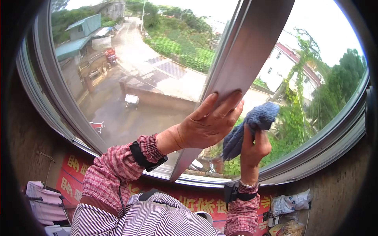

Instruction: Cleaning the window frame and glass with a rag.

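A blue terry cloth (pixel 261 116) is bunched in my right hand (pixel 254 150), in front of the right window pane (pixel 291 118). Its upper end folds over my fingers, and a loose part hangs down to the left. Whether the cloth touches the glass I cannot tell. My left hand (pixel 211 124) holds nothing and rests its fingertips on the wide metal upright (pixel 236 56) of the sliding window, thumb and fingers apart. To the left of this upright is the other window pane (pixel 165 88), with a fine mesh pattern over part of the view.
The window's lower track (pixel 203 180) curves below my hands. Beneath it lies a red printed banner (pixel 203 203) bearing writing. A pink cloth (pixel 44 203) hangs on a dark rack at lower left. Plastic bags (pixel 291 203) stand at lower right. Outside are a road and a yard.
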Tool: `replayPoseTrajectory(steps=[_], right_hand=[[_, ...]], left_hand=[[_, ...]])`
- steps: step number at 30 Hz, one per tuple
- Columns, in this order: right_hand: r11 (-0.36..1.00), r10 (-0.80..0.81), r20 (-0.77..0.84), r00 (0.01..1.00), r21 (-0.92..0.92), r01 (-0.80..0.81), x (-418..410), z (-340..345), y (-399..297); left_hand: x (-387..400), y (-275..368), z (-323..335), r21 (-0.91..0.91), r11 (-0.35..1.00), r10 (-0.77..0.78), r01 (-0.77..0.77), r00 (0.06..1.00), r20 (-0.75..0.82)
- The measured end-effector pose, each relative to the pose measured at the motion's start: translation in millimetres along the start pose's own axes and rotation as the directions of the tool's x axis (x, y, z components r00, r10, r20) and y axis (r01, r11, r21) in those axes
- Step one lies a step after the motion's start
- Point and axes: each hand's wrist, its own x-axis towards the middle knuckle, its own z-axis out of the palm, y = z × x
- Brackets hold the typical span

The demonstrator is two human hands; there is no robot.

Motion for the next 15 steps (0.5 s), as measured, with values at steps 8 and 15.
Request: replayPoseTrajectory(steps=[8, 15], right_hand=[[0.983, 0.054, -0.407, 0.912, -0.140, -0.121, 186, -73, 70], [0.974, 0.225, -0.210, 0.952, 0.060, -0.217, 132, 0, -19]], left_hand=[[1, 2, -4, -0.052, 0.999, 0.003, -0.005, 1.000, -0.026], [-11, -6, 1, 0.001, 0.999, 0.035, -0.035, 0.991, -0.129]])
